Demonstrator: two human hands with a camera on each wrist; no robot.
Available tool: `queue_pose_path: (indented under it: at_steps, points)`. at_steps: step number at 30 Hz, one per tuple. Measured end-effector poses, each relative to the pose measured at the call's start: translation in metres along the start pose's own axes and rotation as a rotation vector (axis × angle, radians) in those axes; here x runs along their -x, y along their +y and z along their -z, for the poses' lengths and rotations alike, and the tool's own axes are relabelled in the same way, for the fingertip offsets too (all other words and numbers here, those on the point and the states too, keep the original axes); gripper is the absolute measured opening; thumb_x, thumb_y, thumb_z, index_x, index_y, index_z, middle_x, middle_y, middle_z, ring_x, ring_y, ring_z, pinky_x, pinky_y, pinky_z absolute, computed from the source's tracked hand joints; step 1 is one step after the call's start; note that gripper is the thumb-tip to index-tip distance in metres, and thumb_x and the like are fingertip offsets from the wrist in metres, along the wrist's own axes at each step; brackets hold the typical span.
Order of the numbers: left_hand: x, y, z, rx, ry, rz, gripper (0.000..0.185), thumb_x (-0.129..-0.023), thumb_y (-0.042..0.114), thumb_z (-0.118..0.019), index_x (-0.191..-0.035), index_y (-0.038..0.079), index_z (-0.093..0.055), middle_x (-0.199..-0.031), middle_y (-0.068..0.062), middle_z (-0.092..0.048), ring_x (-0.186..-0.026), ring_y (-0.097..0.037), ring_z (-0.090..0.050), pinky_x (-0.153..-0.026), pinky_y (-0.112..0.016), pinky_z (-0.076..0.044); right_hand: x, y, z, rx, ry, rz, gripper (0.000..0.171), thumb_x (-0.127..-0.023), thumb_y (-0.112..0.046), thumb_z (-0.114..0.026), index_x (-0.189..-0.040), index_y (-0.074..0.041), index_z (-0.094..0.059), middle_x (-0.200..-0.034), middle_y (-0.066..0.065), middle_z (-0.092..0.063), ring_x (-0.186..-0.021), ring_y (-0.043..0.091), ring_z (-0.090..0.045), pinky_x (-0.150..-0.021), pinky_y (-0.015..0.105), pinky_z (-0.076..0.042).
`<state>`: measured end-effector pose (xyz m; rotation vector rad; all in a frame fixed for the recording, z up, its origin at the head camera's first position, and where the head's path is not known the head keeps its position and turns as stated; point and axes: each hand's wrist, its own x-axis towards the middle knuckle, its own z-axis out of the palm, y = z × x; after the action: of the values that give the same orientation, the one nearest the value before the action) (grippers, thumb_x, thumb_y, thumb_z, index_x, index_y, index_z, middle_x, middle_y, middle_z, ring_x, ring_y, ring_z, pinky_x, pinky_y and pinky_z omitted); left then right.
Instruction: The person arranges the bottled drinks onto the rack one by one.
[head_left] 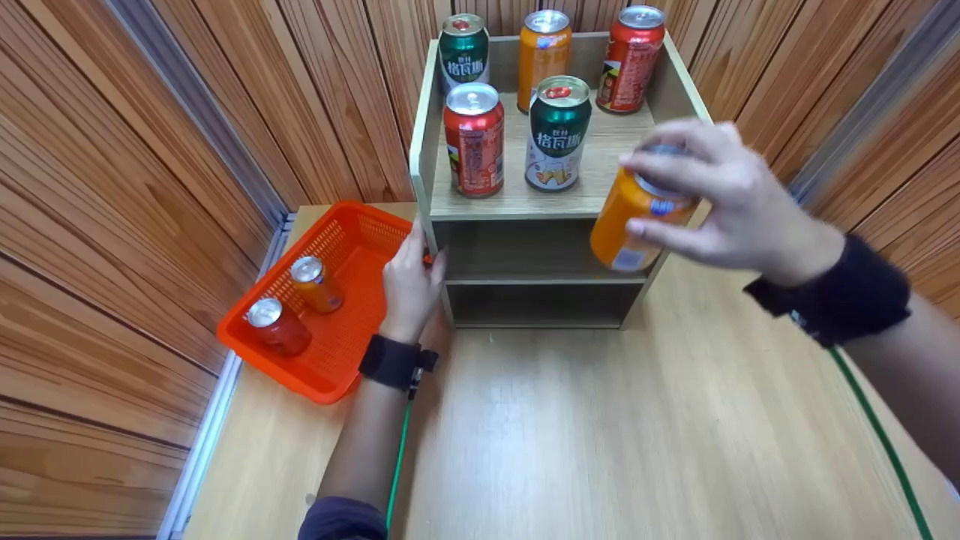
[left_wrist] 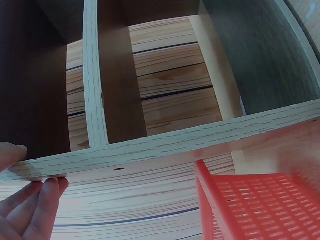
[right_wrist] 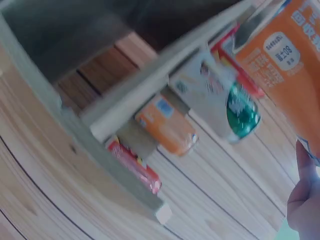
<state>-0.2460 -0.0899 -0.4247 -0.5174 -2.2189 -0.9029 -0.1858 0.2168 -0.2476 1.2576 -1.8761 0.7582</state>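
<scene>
My right hand [head_left: 720, 199] grips an orange soda can [head_left: 637, 217] near its top, thumb on one side and fingers on the other. The can is tilted, at the front right of a small wooden shelf unit [head_left: 517, 206]. In the right wrist view the same orange can [right_wrist: 285, 65] fills the upper right. With my left hand [head_left: 411, 289] I pinch the shelf's left side panel [left_wrist: 165, 150], thumb inside and fingers outside. On the top board stand red cans [head_left: 475, 142], green-and-white cans [head_left: 559, 135] and another orange can [head_left: 544, 56], all upright.
An orange plastic basket [head_left: 367, 300] sits left of the shelf, holding a small orange can [head_left: 316, 285] and a small red can [head_left: 279, 327]. Two lower compartments [head_left: 540, 251] open toward me. Wood-panelled walls [head_left: 135, 150] surround the light wooden table [head_left: 570, 427].
</scene>
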Motion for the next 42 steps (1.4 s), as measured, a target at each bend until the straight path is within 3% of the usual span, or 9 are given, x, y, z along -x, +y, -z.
queue_pose_path:
  at_steps: [3,4,6,10,15,25,42]
  points:
    - [0.008,-0.031,-0.03,-0.034,0.027,0.053,0.056,-0.088,0.005,-0.071,-0.137,-0.006,-0.047,-0.112,-0.021,-0.066,-0.09,-0.036,-0.067,-0.083,-0.045,-0.054,0.007,0.033,0.01,0.032,-0.067,-0.06,0.056,-0.087,-0.05,-0.067,-0.115,-0.002,-0.07,-0.11,0.021,-0.062,-0.086,0.034,-0.052,-0.078,0.028,-0.03]
    - [0.01,-0.038,-0.037,-0.036,0.069,0.049,0.058,-0.086,0.004,-0.072,-0.138,-0.004,-0.048,-0.111,-0.019,-0.066,-0.088,-0.036,-0.067,-0.081,-0.046,-0.055,0.007,0.041,0.013,0.049,-0.091,-0.076,0.056,-0.086,-0.05,-0.068,-0.116,-0.003,-0.069,-0.113,0.02,-0.061,-0.088,0.033,-0.053,-0.078,0.028,-0.031]
    - [0.012,-0.044,-0.041,-0.029,0.085,0.024,0.059,-0.086,0.005,-0.072,-0.139,-0.003,-0.047,-0.11,-0.019,-0.066,-0.086,-0.035,-0.067,-0.078,-0.046,-0.055,0.005,0.054,0.019,0.078,-0.123,-0.109,0.056,-0.084,-0.048,-0.071,-0.119,-0.004,-0.069,-0.116,0.019,-0.061,-0.088,0.031,-0.053,-0.078,0.029,-0.03]
    - [0.013,-0.046,-0.041,-0.012,0.071,0.0,0.06,-0.089,0.01,-0.07,-0.142,-0.002,-0.044,-0.111,-0.019,-0.066,-0.087,-0.034,-0.067,-0.078,-0.043,-0.056,0.0,0.068,0.028,0.145,-0.204,-0.193,0.052,-0.082,-0.03,-0.078,-0.125,-0.005,-0.065,-0.122,0.018,-0.057,-0.094,0.03,-0.052,-0.08,0.027,-0.033]
    - [0.013,-0.046,-0.041,-0.02,0.046,0.018,0.06,-0.09,0.01,-0.069,-0.142,-0.002,-0.044,-0.11,-0.018,-0.066,-0.086,-0.032,-0.067,-0.079,-0.042,-0.056,-0.005,0.08,0.034,0.211,-0.293,-0.324,0.056,-0.08,-0.012,-0.08,-0.132,-0.007,-0.06,-0.13,0.016,-0.052,-0.102,0.028,-0.051,-0.081,0.011,-0.036]
    - [0.014,-0.047,-0.04,-0.032,0.047,0.013,0.059,-0.089,0.01,-0.069,-0.142,-0.001,-0.044,-0.111,-0.018,-0.066,-0.087,-0.032,-0.068,-0.079,-0.041,-0.056,-0.008,0.101,0.032,0.198,-0.298,-0.521,0.053,-0.085,-0.011,-0.075,-0.136,-0.012,-0.059,-0.133,0.008,-0.049,-0.114,0.02,-0.044,-0.089,0.011,-0.04]
    - [0.012,-0.047,-0.041,-0.035,0.077,-0.005,0.061,-0.086,0.004,-0.072,-0.141,-0.002,-0.046,-0.11,-0.018,-0.067,-0.084,-0.031,-0.068,-0.076,-0.041,-0.056,-0.002,0.114,0.025,0.157,-0.349,-0.6,0.051,-0.09,-0.021,-0.07,-0.139,-0.019,-0.056,-0.134,0.002,-0.048,-0.115,0.02,-0.043,-0.09,0.021,-0.046]
